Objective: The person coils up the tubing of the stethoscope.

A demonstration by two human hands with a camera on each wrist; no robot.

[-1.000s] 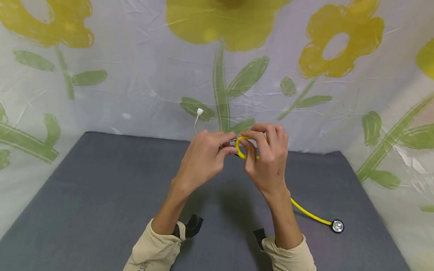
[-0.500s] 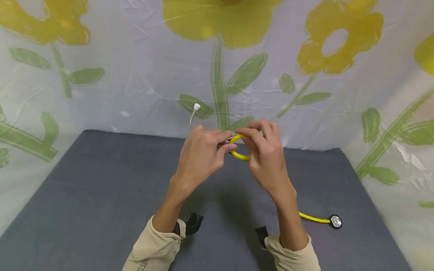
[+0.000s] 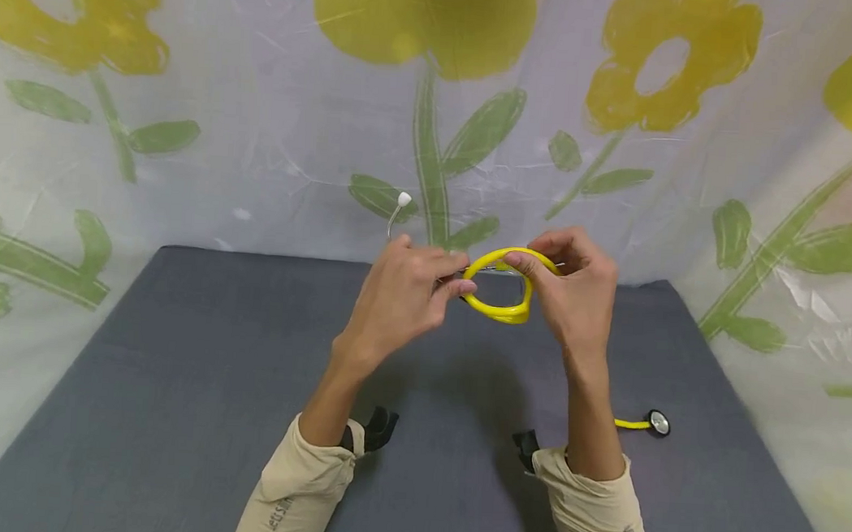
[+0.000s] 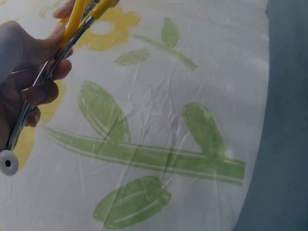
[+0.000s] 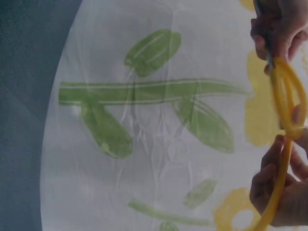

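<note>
A stethoscope with yellow tubing [image 3: 492, 311] is held up between both hands over the table. My left hand [image 3: 402, 301] grips its metal ear tubes [image 4: 30, 100], and a white ear tip [image 3: 404, 199] sticks up beyond the knuckles. On the right, my right hand [image 3: 584, 296] pinches the tubing between thumb and fingers, where it bends into a loop. In the right wrist view, one length of tubing [image 5: 275, 195] runs down past the right hand. The round chest piece [image 3: 659, 423] lies on the table to the right, with part of its tube hidden behind the right forearm.
The dark grey table [image 3: 214, 383] spreads out under both arms. A white sheet [image 3: 271, 167] printed with yellow flowers and green leaves hangs behind it and along the sides. Black straps [image 3: 381, 428] stick out from both sleeve cuffs.
My right hand has moved to the right and turned, widening the yellow loop. The chest piece has shifted slightly toward the back. My left hand keeps its grip on the ear tubes.
</note>
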